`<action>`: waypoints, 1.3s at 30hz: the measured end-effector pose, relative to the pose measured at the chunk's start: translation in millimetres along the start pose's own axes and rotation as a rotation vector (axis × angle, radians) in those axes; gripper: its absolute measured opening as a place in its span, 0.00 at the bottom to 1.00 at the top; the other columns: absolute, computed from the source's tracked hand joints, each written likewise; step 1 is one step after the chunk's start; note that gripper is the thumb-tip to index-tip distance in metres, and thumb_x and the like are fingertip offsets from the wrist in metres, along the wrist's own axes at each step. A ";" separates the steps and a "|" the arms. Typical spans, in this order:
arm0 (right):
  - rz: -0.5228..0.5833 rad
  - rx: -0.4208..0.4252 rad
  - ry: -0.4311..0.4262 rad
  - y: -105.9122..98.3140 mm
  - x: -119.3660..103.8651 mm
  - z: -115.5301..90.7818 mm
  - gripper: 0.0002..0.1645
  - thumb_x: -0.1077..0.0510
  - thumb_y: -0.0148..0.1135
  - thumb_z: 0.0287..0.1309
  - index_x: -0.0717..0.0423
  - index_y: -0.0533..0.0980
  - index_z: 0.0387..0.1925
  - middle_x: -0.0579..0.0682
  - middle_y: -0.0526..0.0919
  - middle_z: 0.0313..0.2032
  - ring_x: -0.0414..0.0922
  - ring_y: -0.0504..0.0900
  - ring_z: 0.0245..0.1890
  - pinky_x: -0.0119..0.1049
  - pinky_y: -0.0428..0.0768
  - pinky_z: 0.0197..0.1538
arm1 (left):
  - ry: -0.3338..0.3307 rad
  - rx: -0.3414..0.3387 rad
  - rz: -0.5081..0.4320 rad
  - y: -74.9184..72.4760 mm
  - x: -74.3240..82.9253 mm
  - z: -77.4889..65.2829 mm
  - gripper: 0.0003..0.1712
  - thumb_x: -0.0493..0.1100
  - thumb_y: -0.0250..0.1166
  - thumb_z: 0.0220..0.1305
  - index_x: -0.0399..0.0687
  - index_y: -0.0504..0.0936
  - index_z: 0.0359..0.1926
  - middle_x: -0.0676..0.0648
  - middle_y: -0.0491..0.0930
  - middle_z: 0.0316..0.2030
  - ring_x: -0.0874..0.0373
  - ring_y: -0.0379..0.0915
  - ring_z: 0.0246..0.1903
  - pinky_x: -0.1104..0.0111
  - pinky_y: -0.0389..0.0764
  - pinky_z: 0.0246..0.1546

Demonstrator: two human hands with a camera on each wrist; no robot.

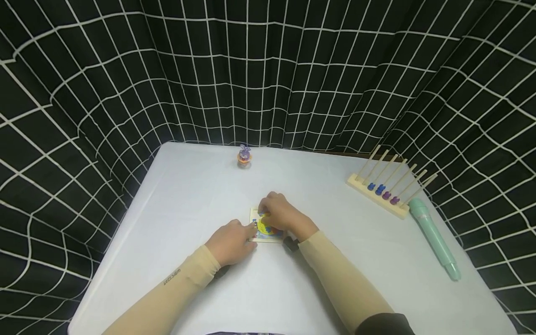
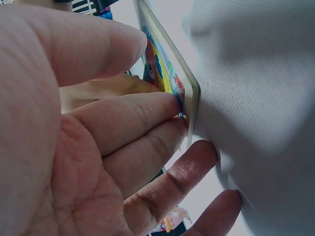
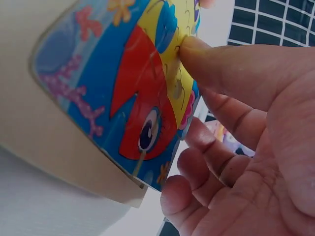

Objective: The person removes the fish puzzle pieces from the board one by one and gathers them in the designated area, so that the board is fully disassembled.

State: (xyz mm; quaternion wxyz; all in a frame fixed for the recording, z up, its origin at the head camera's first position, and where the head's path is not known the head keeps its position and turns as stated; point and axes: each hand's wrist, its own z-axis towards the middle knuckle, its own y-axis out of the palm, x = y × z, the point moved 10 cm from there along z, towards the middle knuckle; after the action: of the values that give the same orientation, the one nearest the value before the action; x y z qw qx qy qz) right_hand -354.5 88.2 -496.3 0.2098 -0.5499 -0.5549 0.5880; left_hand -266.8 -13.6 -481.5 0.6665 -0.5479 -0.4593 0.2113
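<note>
A small wooden jigsaw board point(image 1: 268, 240) with a colorful fish picture lies on the table between both hands. In the right wrist view my right hand point(image 3: 256, 123) pinches a fish puzzle piece point(image 3: 172, 64), thumb on the yellow scales and fingers behind its edge. The picture's edge there stands off from the pale base. My left hand point(image 1: 232, 242) is at the board's left side. In the left wrist view its index and middle fingertips point(image 2: 172, 103) press on the board's corner, and its thumb is over the picture.
At the back stands a small purple and orange toy point(image 1: 244, 156). On the right is a wooden peg rack point(image 1: 377, 195) with blue and purple bear-shaped beads. A mint-green tube point(image 1: 435, 239) lies beside it. Black gridded curtain point(image 1: 259, 70) surrounds the white table point(image 1: 188, 186).
</note>
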 end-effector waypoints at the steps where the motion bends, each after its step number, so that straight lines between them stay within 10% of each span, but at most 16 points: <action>1: -0.005 0.002 0.003 -0.1 0.1 -0.5 0.16 0.59 0.75 0.66 0.50 0.86 0.54 0.48 0.81 0.54 0.50 0.75 0.59 0.50 0.81 0.66 | -0.002 -0.003 -0.001 0.3 0.1 0.1 0.19 0.47 0.70 0.74 0.45 0.89 0.61 0.44 0.91 0.55 0.49 0.79 0.42 0.56 0.83 0.38; 39: 0.023 0.089 0.009 -1.3 -5.8 -11.5 0.15 0.70 0.61 0.73 0.48 0.83 0.51 0.54 0.83 0.51 0.51 0.81 0.51 0.46 0.86 0.58 | -0.002 0.004 -0.006 1.9 -2.6 2.7 0.20 0.47 0.70 0.73 0.44 0.89 0.61 0.43 0.91 0.54 0.49 0.78 0.40 0.56 0.83 0.37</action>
State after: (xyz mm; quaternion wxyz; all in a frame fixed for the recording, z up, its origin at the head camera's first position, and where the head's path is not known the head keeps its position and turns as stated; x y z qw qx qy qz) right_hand -343.1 88.5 -490.2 0.2299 -0.5491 -0.5209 0.6118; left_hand -269.9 -13.6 -484.3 0.6676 -0.5451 -0.4612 0.2107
